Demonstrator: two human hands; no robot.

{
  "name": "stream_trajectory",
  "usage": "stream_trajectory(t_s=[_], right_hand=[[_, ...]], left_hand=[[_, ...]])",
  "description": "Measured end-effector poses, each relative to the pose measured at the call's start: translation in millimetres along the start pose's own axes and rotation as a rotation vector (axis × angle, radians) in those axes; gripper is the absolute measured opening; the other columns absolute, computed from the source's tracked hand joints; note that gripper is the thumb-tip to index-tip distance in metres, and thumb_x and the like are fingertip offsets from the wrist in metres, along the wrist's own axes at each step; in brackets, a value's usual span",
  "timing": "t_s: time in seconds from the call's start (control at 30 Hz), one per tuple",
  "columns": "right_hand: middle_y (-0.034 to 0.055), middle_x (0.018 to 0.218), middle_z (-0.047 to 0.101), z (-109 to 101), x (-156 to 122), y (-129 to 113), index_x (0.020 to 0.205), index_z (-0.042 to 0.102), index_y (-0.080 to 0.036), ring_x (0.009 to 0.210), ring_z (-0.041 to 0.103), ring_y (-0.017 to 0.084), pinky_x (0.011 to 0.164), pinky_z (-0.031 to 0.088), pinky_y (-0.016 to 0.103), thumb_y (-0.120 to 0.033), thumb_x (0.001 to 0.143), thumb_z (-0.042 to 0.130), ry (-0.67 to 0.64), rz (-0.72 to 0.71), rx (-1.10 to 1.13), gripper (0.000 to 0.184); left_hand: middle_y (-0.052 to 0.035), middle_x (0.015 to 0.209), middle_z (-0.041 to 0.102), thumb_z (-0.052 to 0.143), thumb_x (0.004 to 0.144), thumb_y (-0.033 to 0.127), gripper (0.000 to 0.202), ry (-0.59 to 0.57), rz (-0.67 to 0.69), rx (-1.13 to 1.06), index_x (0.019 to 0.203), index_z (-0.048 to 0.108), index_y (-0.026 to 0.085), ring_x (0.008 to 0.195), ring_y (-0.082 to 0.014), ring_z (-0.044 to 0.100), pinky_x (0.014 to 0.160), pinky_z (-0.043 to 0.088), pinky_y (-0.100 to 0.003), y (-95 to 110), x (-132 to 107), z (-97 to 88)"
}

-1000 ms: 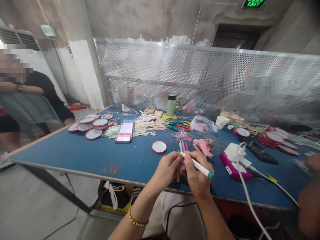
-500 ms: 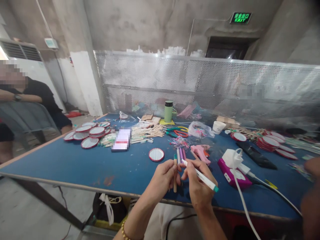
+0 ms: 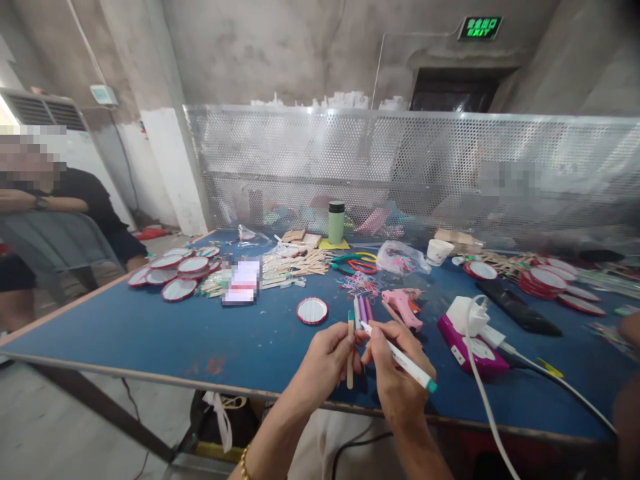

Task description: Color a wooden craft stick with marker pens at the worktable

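One blue table (image 3: 125, 333), one marker (image 3: 405, 362), one wooden stick (image 3: 350, 373)

One metal screen (image 3: 300, 140), punched with small round holes, is standing behind the table. Two bare hands are working over the near edge: the left hand (image 3: 325, 357) is gripping the stick between curled fingers, while the right hand (image 3: 393, 381) is holding the white, teal-ended marker like a pen, its tip pointing just beside the stick. One smooth, cylindrical green bottle (image 3: 337, 227) is standing near the screen. One pink glue gun (image 3: 397, 299) is lying right of three slim rods (image 3: 363, 310). One round, red-rimmed disc (image 3: 313, 311) is resting alone; more discs (image 3: 180, 289) are overlapping in heaps, too layered for counting. The stick is looking flat, narrow and pale tan, its green end lying uppermost.
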State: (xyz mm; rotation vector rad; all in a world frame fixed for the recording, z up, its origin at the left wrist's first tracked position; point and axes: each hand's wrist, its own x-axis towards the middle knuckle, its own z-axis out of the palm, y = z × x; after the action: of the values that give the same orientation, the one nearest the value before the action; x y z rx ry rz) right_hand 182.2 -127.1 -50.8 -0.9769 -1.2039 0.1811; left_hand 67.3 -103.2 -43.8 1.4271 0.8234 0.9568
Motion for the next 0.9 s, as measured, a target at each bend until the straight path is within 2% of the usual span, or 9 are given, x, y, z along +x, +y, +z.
stream_trajectory(t_s=[0.2,0.37,0.5,0.9], right_hand=[[-0.0007,0.061,0.066,-0.5,3.6,2.8,0.075,0.068,-0.018,0.046,0.059,0.011,0.046,0.049,0.022,-0.031,0.091,0.059,-0.037,-0.034,-0.084,0.022],[-0.0024,0.053,0.062,0.8,6.7,3.8,0.071,0.066,-0.017,0.040,0.054,0.010,0.039,0.045,0.020,-0.035,0.089,0.061,-0.061,0.068,-0.022,0.026],[-0.0022,0.054,0.062,1.9,6.8,5.0,0.071,0.067,-0.016,0.039,0.053,0.009,0.039,0.045,0.020,-0.034,0.088,0.062,-0.058,0.097,-0.012,0.025],[-0.0037,0.053,0.060,2.6,7.8,4.3,0.070,0.067,-0.017,0.038,0.052,0.008,0.039,0.044,0.018,-0.030,0.087,0.062,-0.053,0.085,-0.012,0.022]], left_hand=[[0.0015,0.058,0.053,0.049,0.090,0.059,0.045,-0.021,0.035,0.088,0.071,0.051,0.018,0.046,-0.0087,0.039,0.046,0.030,-0.022,-2.4,-0.4,-2.0],[0.0026,0.054,0.051,0.045,0.093,0.043,0.036,-0.004,0.045,0.224,0.065,0.048,0.020,0.052,-0.0109,0.044,0.052,0.032,-0.022,-3.2,-0.9,-3.5],[0.0032,0.055,0.053,0.042,0.093,0.036,0.032,0.003,0.026,0.290,0.065,0.047,0.020,0.054,-0.0113,0.047,0.057,0.035,-0.022,-2.5,-1.5,-3.0],[0.0035,0.055,0.055,0.042,0.093,0.035,0.030,0.003,0.034,0.277,0.067,0.047,0.021,0.052,-0.0112,0.049,0.056,0.036,-0.022,-6.8,-0.5,-2.5]])
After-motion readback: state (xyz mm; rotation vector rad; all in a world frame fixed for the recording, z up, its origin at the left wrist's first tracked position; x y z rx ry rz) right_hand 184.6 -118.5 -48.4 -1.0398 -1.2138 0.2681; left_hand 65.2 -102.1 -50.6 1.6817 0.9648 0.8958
